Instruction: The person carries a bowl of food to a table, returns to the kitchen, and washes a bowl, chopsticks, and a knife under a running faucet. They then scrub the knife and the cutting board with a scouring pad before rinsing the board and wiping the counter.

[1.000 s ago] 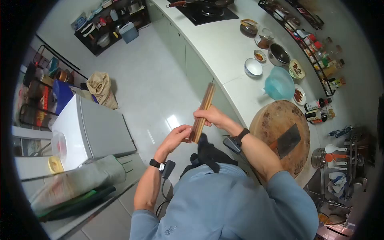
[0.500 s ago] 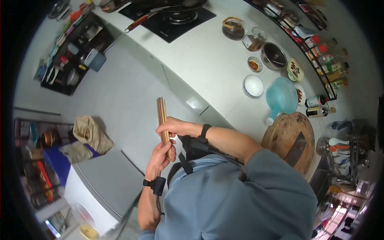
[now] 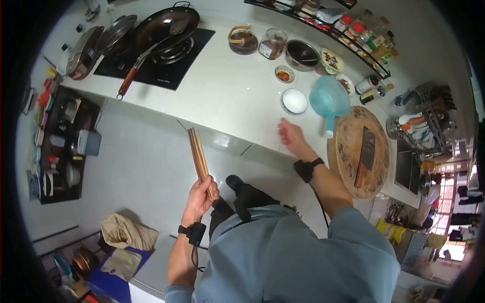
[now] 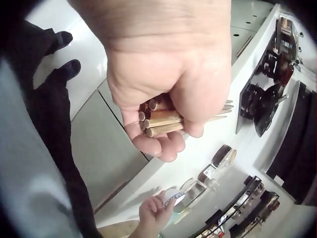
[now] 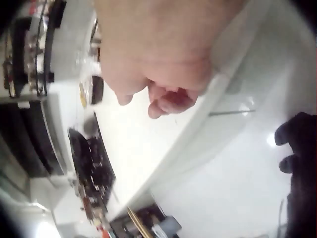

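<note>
My left hand grips a bundle of chopsticks near their thick ends, the thin ends fanning up and away over the floor. In the left wrist view the blunt ends of several chopsticks show between thumb and curled fingers. My right hand holds nothing and hovers by the counter's front edge, fingers loosely bent. Closest to it are a white bowl and a translucent blue plastic scoop whose handle points toward me.
A round wooden chopping board with a cleaver on it lies to the right. A small sauce dish, a metal pot and a glass jar stand behind the bowl. A wok sits on the hob at left.
My right hand has let go of the chopsticks and moved right toward the bowl. The left hand now holds the bundle alone. The view has turned toward the counter and hob.
</note>
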`<state>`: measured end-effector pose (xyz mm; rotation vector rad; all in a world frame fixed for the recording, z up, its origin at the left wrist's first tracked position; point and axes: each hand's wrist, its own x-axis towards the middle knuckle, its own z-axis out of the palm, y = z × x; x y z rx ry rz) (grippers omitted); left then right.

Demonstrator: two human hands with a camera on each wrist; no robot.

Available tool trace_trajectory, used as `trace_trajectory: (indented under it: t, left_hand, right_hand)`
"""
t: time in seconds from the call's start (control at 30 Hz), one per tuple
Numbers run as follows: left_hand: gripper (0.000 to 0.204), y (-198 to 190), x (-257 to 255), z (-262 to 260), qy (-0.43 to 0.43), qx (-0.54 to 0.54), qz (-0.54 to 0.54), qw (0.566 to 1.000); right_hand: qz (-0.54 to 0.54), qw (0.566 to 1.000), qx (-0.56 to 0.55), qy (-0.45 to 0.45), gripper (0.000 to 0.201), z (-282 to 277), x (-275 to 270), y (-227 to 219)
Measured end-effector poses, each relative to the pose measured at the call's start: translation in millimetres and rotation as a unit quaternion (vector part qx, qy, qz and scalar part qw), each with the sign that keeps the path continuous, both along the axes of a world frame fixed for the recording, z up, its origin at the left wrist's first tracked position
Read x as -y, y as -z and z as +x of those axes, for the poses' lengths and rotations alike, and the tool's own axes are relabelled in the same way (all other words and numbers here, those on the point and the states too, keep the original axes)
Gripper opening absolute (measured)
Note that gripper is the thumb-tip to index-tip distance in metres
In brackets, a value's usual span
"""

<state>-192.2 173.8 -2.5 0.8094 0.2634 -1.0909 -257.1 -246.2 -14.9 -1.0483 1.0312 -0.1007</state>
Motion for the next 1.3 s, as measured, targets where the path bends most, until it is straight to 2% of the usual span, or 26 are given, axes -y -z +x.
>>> trace_trajectory:
  t: [0.07, 0.17, 0.27, 0.33, 0.4, 0.43, 0.5, 0.63, 0.73, 0.8, 0.9, 1.0, 1.1, 1.2, 1.23, 1.3]
  left_hand:
    - [0.019, -5.7, -0.4, 7.6, 0.021, 0.003, 0.005, 1.0]
    - [0.019, -1.2, 1.1, 10.8, 0.027, -0.004, -0.001, 1.0]
    - [0.018, -4.6, 6.1, 10.0, 0.017, -0.015, 0.009, 1.0]
    - [0.018, -6.4, 8.8, 11.8, 0.019, -0.004, 0.013, 1.0]
    - [0.018, -8.3, 9.6, 15.0, 0.019, 0.006, 0.02, 1.0]
    - [0.018, -9.6, 10.4, 16.2, 0.016, 0.01, 0.023, 1.0]
    - [0.018, -11.3, 13.3, 20.2, 0.009, 0.016, 0.028, 0.999]
    - [0.018, -10.9, 20.8, 24.6, -0.01, 0.024, 0.027, 0.999]
    - [0.018, -8.3, 28.2, 28.1, -0.024, 0.018, 0.032, 0.999]
    - [0.017, -4.0, 36.3, 31.0, -0.037, 0.017, 0.032, 0.999]
    - [0.018, -2.3, 39.3, 32.4, -0.059, -0.004, 0.043, 0.997]
    - [0.018, -8.6, 39.8, 35.2, -0.093, 0.006, 0.047, 0.995]
    - [0.019, -8.9, 32.9, 39.5, -0.074, 0.001, 0.019, 0.997]
    - [0.019, 0.6, 22.4, 45.9, -0.086, -0.001, 0.04, 0.995]
    - [0.018, 3.8, 16.9, 47.3, -0.092, 0.0, 0.02, 0.996]
    - [0.017, 7.6, 6.3, 54.3, -0.103, -0.003, 0.021, 0.994]
  right_hand:
    - [0.002, 0.995, 0.012, 0.095, 0.04, -6.5, 31.1, -8.7]
    - [-0.005, 0.992, 0.023, 0.127, 0.042, 2.2, 52.5, -13.9]
    - [-0.013, 0.992, 0.015, 0.128, 0.028, 18.6, 78.3, 13.8]
    - [-0.018, 0.992, 0.009, 0.123, 0.023, 32.5, 75.0, 10.4]
    - [-0.242, 0.961, -0.067, 0.118, 0.019, 42.5, 61.4, 4.9]
    - [-0.238, 0.962, -0.063, 0.114, 0.019, 43.3, 57.3, 0.9]
    - [-0.297, 0.953, -0.047, 0.036, 0.02, 45.3, 54.2, -3.2]
    - [-0.294, 0.955, -0.047, -0.012, 0.023, 54.9, 56.6, 3.3]
    - [-0.254, 0.966, -0.051, -0.017, 0.021, 59.9, 60.6, 4.8]
    - [-0.21, 0.977, -0.047, 0.011, 0.022, 63.8, 62.0, 2.3]
    - [-0.2, 0.979, -0.041, -0.003, 0.026, 67.2, 71.7, 9.1]
    - [-0.222, 0.97, -0.097, -0.011, 0.029, 74.5, 71.0, 4.8]
    - [-0.218, 0.968, -0.118, -0.036, 0.026, 78.3, 72.3, 3.2]
    - [-0.145, 0.989, -0.019, 0.011, 0.024, 71.0, 72.5, 13.0]
    - [-0.126, 0.992, -0.012, -0.011, 0.028, 63.8, 74.8, 14.6]
    - [-0.088, 0.996, -0.004, 0.021, 0.034, 54.9, 58.9, -11.6]
